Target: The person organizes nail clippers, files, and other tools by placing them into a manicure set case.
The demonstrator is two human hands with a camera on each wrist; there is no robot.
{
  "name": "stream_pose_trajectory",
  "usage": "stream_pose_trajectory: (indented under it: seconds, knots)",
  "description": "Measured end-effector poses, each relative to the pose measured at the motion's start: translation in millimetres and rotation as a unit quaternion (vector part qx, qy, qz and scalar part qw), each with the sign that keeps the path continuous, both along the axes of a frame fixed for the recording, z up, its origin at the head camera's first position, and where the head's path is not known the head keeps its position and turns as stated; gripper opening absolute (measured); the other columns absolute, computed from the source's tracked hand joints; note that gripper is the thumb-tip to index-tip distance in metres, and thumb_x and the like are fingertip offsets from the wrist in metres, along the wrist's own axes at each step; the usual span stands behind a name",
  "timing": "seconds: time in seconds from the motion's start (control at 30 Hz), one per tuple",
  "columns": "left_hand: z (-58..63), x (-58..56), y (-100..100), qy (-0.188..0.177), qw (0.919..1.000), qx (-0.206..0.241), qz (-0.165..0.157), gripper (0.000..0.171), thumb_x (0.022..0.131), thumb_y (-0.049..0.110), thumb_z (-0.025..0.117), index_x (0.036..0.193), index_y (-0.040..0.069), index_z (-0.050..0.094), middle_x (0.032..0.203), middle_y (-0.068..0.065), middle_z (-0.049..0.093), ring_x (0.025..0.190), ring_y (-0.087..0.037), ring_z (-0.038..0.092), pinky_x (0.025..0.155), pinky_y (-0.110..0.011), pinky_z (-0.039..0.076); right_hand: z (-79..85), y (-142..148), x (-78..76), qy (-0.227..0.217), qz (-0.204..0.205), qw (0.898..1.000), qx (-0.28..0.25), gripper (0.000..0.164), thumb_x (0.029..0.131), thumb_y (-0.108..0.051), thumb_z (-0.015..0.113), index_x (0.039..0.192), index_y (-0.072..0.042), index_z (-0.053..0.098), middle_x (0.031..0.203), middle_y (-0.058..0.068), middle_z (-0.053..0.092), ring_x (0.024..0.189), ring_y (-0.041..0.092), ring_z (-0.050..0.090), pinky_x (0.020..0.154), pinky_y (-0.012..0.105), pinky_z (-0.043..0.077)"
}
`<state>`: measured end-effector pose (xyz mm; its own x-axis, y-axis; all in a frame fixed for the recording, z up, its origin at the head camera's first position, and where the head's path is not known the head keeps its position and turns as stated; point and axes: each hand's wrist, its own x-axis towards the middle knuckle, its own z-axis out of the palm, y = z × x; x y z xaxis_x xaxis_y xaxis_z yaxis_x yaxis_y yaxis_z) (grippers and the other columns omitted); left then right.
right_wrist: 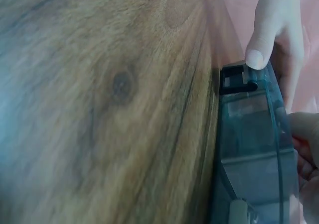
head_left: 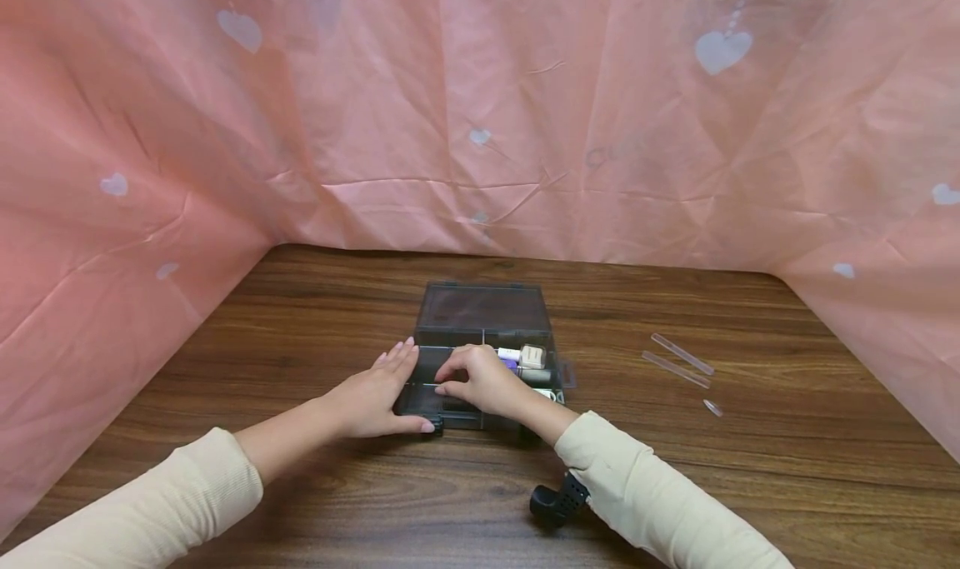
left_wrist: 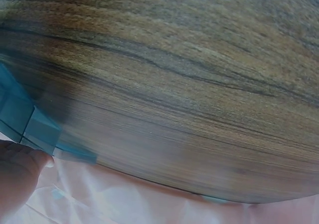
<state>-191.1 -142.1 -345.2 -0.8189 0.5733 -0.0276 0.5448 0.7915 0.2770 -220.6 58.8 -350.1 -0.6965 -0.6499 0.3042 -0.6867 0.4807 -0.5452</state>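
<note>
In the head view a dark see-through compartment box (head_left: 480,306) lies on the table with its lid tipped back. My left hand (head_left: 375,394) rests along the box's left edge, fingers straight, its thumb at the front latch (head_left: 433,425). Over the middle compartments is my right hand (head_left: 483,381), its thumb and index finger bent close together; whether they pinch something small cannot be seen. Right of that hand, the box holds a cream-coloured bottle (head_left: 532,356), a purple item (head_left: 512,366) and a grey cylinder (head_left: 535,376). The right wrist view shows the box's front wall (right_wrist: 249,124) and my left thumb (right_wrist: 255,58).
Two clear narrow strips (head_left: 681,353) and a small clear pointed piece (head_left: 712,407) lie on the wooden table (head_left: 315,302) to the right. A black device (head_left: 558,502) hangs at my right sleeve. Pink curtains (head_left: 480,94) with hearts enclose the back and sides.
</note>
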Motion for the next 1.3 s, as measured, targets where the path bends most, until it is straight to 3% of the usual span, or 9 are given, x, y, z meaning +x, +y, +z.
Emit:
stream_pose_trajectory:
  seconds: [0.27,0.43,0.8,1.3]
  knots:
    - [1.9,-1.7,1.0,-0.005,1.0000,-0.007,0.000,0.102,0.079,0.057,0.063,0.140,-0.014,0.024,0.149,-0.030,0.018,0.140,-0.040,0.018,0.113,-0.051,0.022,8.0,22.1,2.3,0.059,-0.025,0.995,-0.077,0.009,0.081,-0.008,0.070,0.085,0.000,0.073,0.079,0.005,0.069,0.068,0.012,0.052,0.060,0.017,0.044]
    - [4.4,-2.4,2.4,-0.012,0.9999,-0.010,-0.002,0.102,0.078,0.056,0.064,0.140,-0.014,0.024,0.150,-0.030,0.018,0.141,-0.041,0.017,0.113,-0.052,0.021,6.8,46.5,5.1,0.071,-0.053,0.992,-0.092,0.006,0.079,-0.007,0.070,0.083,-0.002,0.073,0.078,0.004,0.069,0.070,0.013,0.054,0.058,0.019,0.046]
    - [4.6,-1.8,-1.1,-0.014,0.9999,-0.009,0.000,0.104,0.077,0.057,0.065,0.140,-0.014,0.023,0.150,-0.030,0.016,0.140,-0.041,0.016,0.114,-0.052,0.020,-3.4,104.0,7.4,0.096,-0.115,0.986,-0.068,0.006,0.076,-0.001,0.071,0.082,-0.001,0.072,0.077,0.003,0.068,0.065,0.014,0.051,0.055,0.021,0.043]
    - [4.7,1.4,-2.1,-0.009,0.9998,0.002,0.016,0.104,0.077,0.053,0.067,0.139,-0.017,0.023,0.148,-0.033,0.019,0.139,-0.043,0.018,0.113,-0.053,0.022,-8.4,164.4,21.7,0.131,-0.162,0.977,-0.039,0.007,0.073,0.000,0.073,0.080,-0.003,0.072,0.073,-0.003,0.065,0.065,0.000,0.050,0.054,0.021,0.044]
